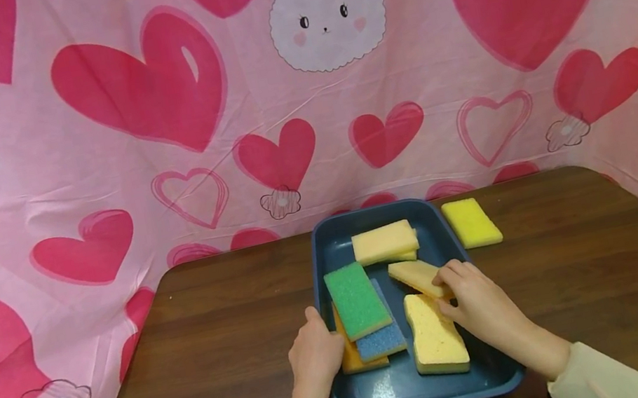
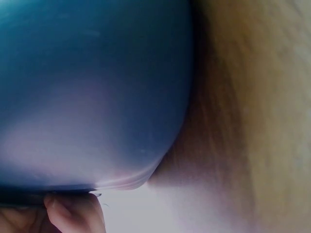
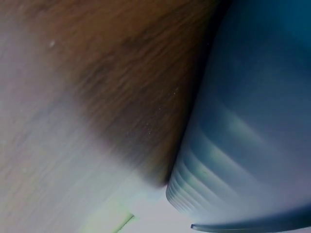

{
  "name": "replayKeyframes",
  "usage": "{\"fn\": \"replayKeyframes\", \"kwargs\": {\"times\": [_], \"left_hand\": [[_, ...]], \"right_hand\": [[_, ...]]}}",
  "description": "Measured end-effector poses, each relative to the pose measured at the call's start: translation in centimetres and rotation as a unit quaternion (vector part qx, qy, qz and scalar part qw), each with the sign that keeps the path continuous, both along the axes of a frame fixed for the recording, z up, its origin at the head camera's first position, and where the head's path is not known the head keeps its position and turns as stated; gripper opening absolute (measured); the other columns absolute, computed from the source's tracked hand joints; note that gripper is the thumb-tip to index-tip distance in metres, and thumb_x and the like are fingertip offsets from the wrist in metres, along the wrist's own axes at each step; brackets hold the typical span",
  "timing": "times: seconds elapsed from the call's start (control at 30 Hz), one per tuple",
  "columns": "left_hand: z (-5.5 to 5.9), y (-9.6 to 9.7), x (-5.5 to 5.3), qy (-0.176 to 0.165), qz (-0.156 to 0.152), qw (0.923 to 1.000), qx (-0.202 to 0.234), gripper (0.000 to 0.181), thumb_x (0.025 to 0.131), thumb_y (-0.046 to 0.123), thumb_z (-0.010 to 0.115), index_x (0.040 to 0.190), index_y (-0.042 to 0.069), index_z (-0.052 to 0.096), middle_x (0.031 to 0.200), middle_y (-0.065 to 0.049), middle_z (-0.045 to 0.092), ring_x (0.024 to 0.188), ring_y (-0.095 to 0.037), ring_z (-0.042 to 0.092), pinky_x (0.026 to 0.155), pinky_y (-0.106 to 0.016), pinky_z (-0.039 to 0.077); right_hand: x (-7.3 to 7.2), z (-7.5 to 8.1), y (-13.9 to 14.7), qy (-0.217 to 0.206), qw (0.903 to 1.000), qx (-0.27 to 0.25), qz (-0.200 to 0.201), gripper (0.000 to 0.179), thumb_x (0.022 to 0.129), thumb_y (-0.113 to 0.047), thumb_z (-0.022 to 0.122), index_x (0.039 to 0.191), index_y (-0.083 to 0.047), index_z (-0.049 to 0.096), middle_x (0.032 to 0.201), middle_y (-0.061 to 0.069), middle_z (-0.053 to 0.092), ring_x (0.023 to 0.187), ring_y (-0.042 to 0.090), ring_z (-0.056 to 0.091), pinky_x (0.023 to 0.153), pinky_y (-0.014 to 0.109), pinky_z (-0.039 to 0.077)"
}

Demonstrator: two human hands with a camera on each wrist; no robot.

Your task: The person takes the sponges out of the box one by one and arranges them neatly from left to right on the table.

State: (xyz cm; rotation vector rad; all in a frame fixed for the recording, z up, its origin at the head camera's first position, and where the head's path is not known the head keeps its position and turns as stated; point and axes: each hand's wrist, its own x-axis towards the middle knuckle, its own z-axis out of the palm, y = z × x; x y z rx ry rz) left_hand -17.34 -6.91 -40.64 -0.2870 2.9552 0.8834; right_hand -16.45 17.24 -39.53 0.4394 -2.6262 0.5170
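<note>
A dark blue tray (image 1: 386, 397) stands on the table with several sponges in it. At its left rim my left hand (image 1: 315, 352) grips the edge; in the left wrist view the fingertips (image 2: 75, 213) show at the rim. Over the tray's right side, my right hand (image 1: 478, 302) pinches a thin pale yellow sponge (image 1: 416, 274) by its near end, tilted above a thicker yellow sponge (image 1: 437, 338). Left of these, a green sponge (image 1: 357, 300) overlaps a blue sponge (image 1: 383, 343) and an orange sponge (image 1: 354, 360). The right wrist view shows only the tray's outer wall (image 3: 252, 145) and the table.
Toward the tray's back, a cream sponge (image 1: 384, 242) lies over another yellow one (image 1: 409, 256). Outside the tray, at the back right, a bright yellow sponge (image 1: 472, 223) lies on the brown wooden table (image 1: 225, 358). A pink cloth with hearts (image 1: 275, 93) hangs behind the table.
</note>
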Motion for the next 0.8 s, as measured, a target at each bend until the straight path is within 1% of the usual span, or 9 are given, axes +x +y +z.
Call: {"fn": "replayKeyframes", "kwargs": {"times": [0.27, 0.47, 0.8], "left_hand": [[-0.03, -0.05, -0.09, -0.006, 0.001, 1.0000, 0.000, 0.038, 0.078, 0.010, 0.058, 0.113, 0.000, 0.046, 0.070, -0.011, 0.055, 0.057, -0.024, 0.049, 0.053, -0.036, 0.035], [0.01, -0.07, -0.13, -0.007, 0.000, 1.0000, 0.001, 0.041, 0.078, 0.010, 0.057, 0.116, -0.001, 0.046, 0.072, -0.012, 0.056, 0.057, -0.024, 0.049, 0.053, -0.036, 0.036], [0.17, -0.06, -0.02, -0.007, -0.003, 1.0000, 0.001, 0.040, 0.079, 0.009, 0.056, 0.116, -0.001, 0.046, 0.070, -0.011, 0.055, 0.057, -0.024, 0.049, 0.052, -0.036, 0.035]], "right_hand": [[-0.01, -0.10, 0.09, 0.008, 0.9999, -0.009, 0.001, 0.028, 0.067, -0.003, 0.081, 0.089, -0.005, 0.063, 0.086, 0.004, 0.060, 0.077, 0.014, 0.050, 0.069, 0.032, 0.050], [0.11, 0.13, 0.10, 0.018, 0.9997, -0.015, 0.005, 0.027, 0.068, -0.003, 0.080, 0.088, -0.005, 0.062, 0.084, 0.004, 0.060, 0.076, 0.013, 0.049, 0.067, 0.031, 0.048], [0.36, 0.59, 0.06, 0.031, 0.9991, -0.029, 0.009, 0.026, 0.069, -0.002, 0.078, 0.089, -0.006, 0.061, 0.082, 0.003, 0.060, 0.074, 0.011, 0.048, 0.063, 0.026, 0.048]]}}
